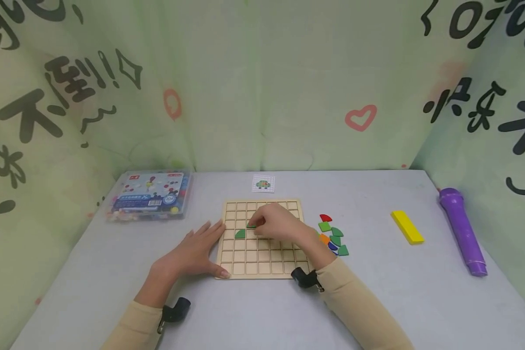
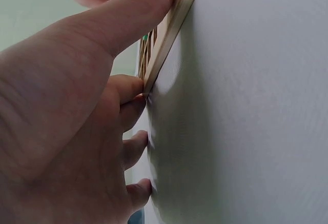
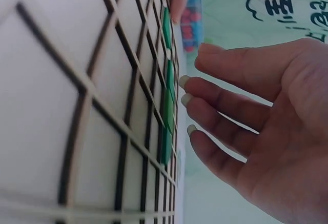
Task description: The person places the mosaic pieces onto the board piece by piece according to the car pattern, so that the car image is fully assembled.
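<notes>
A light wooden grid board (image 1: 245, 267) lies on the table. My left hand (image 1: 192, 253) is spread at its left side, thumb on the near-left corner and fingertips along the left edge. Over the board's upper middle is my right hand (image 1: 275, 223), fingers bent and holding nothing visible. In the right wrist view its fingertips (image 3: 185, 100) are just off a row of green pieces (image 3: 167, 106) set in the grid. A green quarter-round piece (image 1: 240, 234) shows left of the right hand in the head view; the hand hides much of the row there.
Loose red, green, orange and blue pieces (image 1: 336, 240) lie right of the board. A small picture card (image 1: 263, 183) is behind it. A clear box (image 1: 153, 194) stands back left; a yellow block (image 1: 407, 227) and a purple cylinder (image 1: 462, 231) lie to the right.
</notes>
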Demonstrator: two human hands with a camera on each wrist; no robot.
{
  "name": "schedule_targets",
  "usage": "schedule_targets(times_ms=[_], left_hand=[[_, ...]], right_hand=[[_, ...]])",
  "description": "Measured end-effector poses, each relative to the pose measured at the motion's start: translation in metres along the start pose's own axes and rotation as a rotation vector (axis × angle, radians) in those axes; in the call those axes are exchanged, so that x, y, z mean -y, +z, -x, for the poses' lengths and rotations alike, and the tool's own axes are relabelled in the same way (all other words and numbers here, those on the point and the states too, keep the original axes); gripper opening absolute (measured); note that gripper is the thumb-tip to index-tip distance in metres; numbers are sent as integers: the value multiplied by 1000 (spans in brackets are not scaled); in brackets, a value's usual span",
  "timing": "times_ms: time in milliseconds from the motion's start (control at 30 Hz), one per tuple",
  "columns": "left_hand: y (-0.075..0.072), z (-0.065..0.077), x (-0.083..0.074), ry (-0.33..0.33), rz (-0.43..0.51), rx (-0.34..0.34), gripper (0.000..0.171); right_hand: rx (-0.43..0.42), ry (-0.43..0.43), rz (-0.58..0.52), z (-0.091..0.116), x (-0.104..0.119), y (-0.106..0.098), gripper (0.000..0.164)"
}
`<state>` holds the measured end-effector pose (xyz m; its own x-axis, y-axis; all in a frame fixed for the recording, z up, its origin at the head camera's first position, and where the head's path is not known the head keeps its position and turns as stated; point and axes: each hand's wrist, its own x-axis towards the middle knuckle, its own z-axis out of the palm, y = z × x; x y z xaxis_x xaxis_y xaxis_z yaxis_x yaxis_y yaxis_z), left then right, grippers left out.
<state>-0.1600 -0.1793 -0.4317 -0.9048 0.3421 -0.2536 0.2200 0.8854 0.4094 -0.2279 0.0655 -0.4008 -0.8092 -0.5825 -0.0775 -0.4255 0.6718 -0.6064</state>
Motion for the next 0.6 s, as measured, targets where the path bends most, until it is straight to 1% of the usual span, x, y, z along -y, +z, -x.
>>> schedule_targets(times_ms=[367,500,600], left_hand=[[0,2,1,14,-4,-11,126],[1,1,1,22,0,-12,126],[1,1,1,18,1,-12,126]], right_hand=[[6,68,-79,20,-28,-28,20],[26,84,-75,31,-39,-40,18],[26,99,-71,38,-47,-48,15]])
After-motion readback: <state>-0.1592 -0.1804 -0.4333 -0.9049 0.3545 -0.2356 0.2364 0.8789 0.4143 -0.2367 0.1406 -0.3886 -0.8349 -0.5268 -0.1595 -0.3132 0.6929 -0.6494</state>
